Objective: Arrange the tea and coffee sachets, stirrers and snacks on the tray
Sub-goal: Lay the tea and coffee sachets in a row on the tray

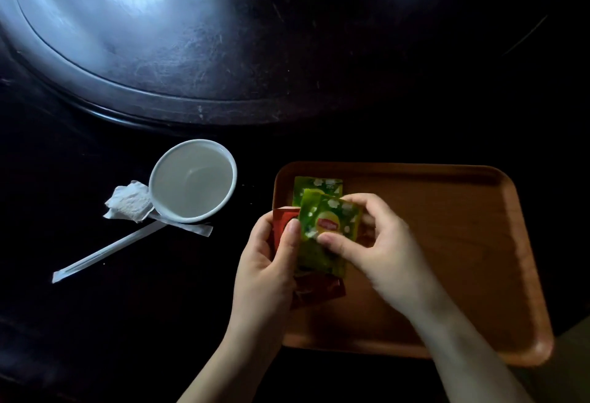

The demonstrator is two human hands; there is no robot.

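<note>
An orange-brown wooden tray (463,243) lies on the dark table at the right. One green tea sachet (314,186) rests flat in its far left corner. Over the tray's left edge my left hand (271,262) grips a small stack of sachets, red ones (319,291) underneath and a green one (322,257) above. My right hand (380,243) pinches the top green tea sachet (330,219) with a yellow and red logo, thumb on its lower edge. Two paper-wrapped stirrers (108,251) lie crossed on the table to the left.
A white cup (193,180) stands left of the tray, with a crumpled white sachet (129,206) against its left side. A round raised turntable (191,51) fills the back of the dark table.
</note>
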